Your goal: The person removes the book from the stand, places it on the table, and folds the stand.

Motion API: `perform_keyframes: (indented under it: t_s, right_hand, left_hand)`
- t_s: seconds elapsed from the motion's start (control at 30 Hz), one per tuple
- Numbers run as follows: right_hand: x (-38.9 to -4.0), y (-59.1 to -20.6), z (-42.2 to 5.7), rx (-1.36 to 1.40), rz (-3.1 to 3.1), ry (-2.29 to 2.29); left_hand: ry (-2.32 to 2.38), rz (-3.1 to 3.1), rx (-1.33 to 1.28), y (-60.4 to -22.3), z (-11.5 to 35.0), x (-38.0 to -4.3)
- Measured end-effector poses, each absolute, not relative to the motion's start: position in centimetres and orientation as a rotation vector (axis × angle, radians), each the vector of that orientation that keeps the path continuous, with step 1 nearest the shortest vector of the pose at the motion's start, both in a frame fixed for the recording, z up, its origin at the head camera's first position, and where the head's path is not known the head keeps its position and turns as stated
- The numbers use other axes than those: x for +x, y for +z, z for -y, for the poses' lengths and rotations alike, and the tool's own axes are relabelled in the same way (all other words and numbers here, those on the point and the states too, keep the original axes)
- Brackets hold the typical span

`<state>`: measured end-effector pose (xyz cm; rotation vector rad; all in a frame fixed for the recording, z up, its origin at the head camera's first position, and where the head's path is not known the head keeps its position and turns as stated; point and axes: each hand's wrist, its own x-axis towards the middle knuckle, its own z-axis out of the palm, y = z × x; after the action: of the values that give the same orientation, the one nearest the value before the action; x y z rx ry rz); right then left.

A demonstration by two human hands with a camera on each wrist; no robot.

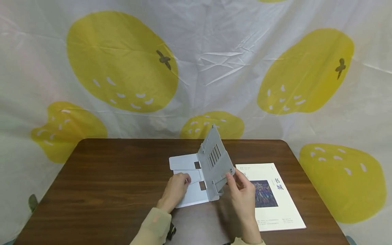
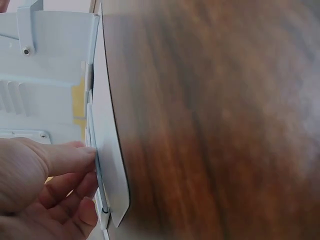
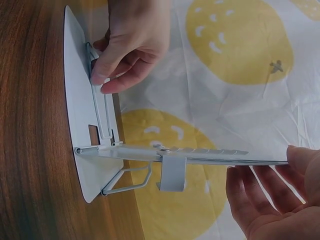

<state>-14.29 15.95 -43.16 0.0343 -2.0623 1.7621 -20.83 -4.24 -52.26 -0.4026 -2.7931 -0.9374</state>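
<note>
A pale grey metal book stand (image 1: 218, 154) is unfolded in the middle of the table. Its base (image 1: 183, 161) lies on the tabletop, while the slotted back plate stands up at a slant. My left hand (image 1: 176, 192) is over the base, pinching the thin wire support (image 3: 98, 107) between thumb and fingers. With thumb above and fingers beneath, my right hand (image 1: 243, 195) grips the free edge of the back plate. In the right wrist view, a clip (image 3: 173, 173) and a second wire loop (image 3: 135, 186) show on the stand.
A white book (image 1: 284, 204) with a dark picture on its cover lies to the right, partly behind my right hand. The brown wooden table (image 1: 107, 183) has its far edge against a hanging cloth (image 1: 214, 75) printed with yellow fruit.
</note>
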Motion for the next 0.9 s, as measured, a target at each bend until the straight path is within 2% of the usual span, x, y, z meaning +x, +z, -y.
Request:
perform_keyframes:
  t_s: [0.4, 0.9]
  right_hand:
    - [-14.2, -43.1, -15.5, 0.058, 2.072, 1.746]
    - [-13.8, -42.8, -14.9, 0.11, 2.127, 1.696]
  left_hand:
    - [-1.076, 2.818, -0.321, -52.3, 4.9, -20.7]
    - [-1.385, 2.727, -0.25, -49.4, 7.3, -19.0]
